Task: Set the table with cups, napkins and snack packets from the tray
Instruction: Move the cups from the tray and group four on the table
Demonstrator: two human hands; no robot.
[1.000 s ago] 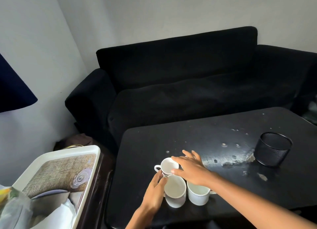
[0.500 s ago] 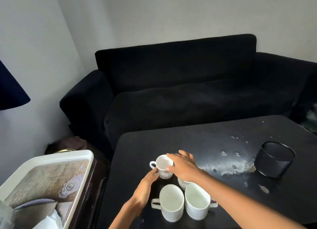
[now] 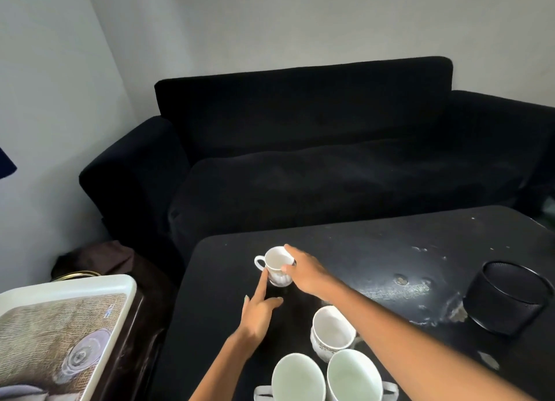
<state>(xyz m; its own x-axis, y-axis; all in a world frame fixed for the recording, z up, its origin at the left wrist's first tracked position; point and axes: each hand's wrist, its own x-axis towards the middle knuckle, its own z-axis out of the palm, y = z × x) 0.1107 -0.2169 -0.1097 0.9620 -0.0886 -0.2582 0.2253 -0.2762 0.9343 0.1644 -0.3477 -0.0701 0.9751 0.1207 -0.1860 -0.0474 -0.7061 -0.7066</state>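
A small white patterned cup [image 3: 277, 264] stands on the black table [image 3: 345, 250], handle to the left. My right hand [image 3: 304, 273] grips it at the rim and side. My left hand [image 3: 259, 309] points a forefinger against the cup's lower left side, its other fingers curled. Three more white cups stand nearer me: a patterned one [image 3: 332, 331] and two plain ones [image 3: 297, 378] [image 3: 354, 376] at the bottom edge. The white tray [image 3: 66, 289] with a woven-look liner sits at the lower left, its near part cut off.
A black mesh cup holder [image 3: 504, 298] stands on the table's right side. A black sofa [image 3: 315, 148] runs behind the table. Worn pale patches mark the tabletop near the middle right. A dark bag [image 3: 99, 256] lies on the floor beyond the tray.
My right hand has carried the small cup away from the cluster toward the table's far left. The left hand followed, now touching it with one finger. The view has tilted upward.
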